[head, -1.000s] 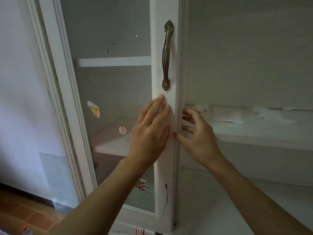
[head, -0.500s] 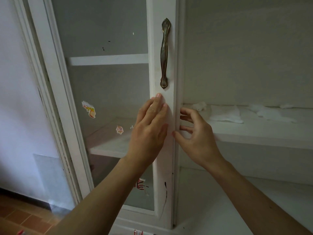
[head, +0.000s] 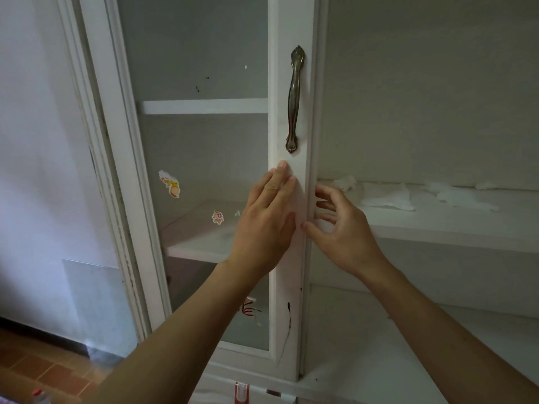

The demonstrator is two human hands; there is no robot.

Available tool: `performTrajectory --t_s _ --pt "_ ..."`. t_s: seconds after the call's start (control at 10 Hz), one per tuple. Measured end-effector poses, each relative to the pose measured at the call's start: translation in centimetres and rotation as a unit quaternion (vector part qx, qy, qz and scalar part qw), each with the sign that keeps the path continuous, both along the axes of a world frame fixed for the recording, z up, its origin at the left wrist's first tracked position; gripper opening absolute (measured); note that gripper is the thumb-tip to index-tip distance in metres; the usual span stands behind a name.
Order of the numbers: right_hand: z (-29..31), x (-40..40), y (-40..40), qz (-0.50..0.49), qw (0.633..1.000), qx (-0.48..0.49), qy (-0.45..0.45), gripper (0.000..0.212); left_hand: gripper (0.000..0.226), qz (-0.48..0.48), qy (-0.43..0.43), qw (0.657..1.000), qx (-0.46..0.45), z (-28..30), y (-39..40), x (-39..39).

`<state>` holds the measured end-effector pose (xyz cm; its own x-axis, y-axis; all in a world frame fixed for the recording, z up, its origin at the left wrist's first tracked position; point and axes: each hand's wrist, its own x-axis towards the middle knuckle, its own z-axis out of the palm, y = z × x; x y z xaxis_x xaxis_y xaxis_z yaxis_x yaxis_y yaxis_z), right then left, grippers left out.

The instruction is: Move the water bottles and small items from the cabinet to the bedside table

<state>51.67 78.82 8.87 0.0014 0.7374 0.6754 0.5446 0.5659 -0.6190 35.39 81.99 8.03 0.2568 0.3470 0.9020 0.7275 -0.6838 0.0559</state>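
**A:** Where were the person's hands?

**B:** Both were at the white cabinet (head: 96,118). The left hand (head: 267,220) lay flat against the front of the glass door's (head: 201,176) right stile, fingers straight and together, the fingertips just below the bronze handle (head: 295,99). Its grip was spread flat and closed on nothing.

**A:** And the other one?

**B:** The right hand (head: 339,228) was at the edge of that same stile, fingers curled loosely and apart, the thumb tip touching the door's edge. Whether the fingers actually hooked behind the edge could not be told. It held no object.

**A:** Were the water bottles in the cabinet?

**B:** None showed on its shelves. The open right compartment's shelf (head: 437,231) carried only crumpled white paper scraps (head: 388,198), lying toward the back. Behind the glass, the lower shelf and the upper shelf (head: 204,106) looked bare. A red-capped bottle top (head: 39,396) peeked in at the bottom left corner of the view, by the tiled floor (head: 43,365), well apart from the cabinet.

**A:** Anything on the glass itself?

**B:** Two cartoon stickers: one (head: 170,184) toward the left, a smaller one (head: 218,217) lower, near the left hand.
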Motion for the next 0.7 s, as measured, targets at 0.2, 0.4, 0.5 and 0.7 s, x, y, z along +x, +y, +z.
performTrajectory --t_s 0.2,0.4,0.5,0.7 --pt "-0.7 -0.4 -2.1 -0.067 0.991 -0.019 -0.116 0.067 0.062 0.001 0.018 0.996 -0.091 -0.6 -2.0 -1.3" --pt "-1.1 -1.0 -4.3 -0.096 0.972 -0.048 -0.210 0.055 0.058 -0.030 -0.006 0.982 -0.186 -1.5 -3.6 -2.8" --pt "-1.2 -1.3 -5.4 -0.118 0.963 -0.071 -0.230 0.056 0.059 -0.020 -0.018 0.973 -0.231 -2.1 -3.6 -3.7" --pt "-2.0 -1.6 -8.2 -0.153 0.949 -0.116 -0.252 0.061 0.060 -0.010 0.000 0.962 -0.273 -3.2 -3.9 -5.4"
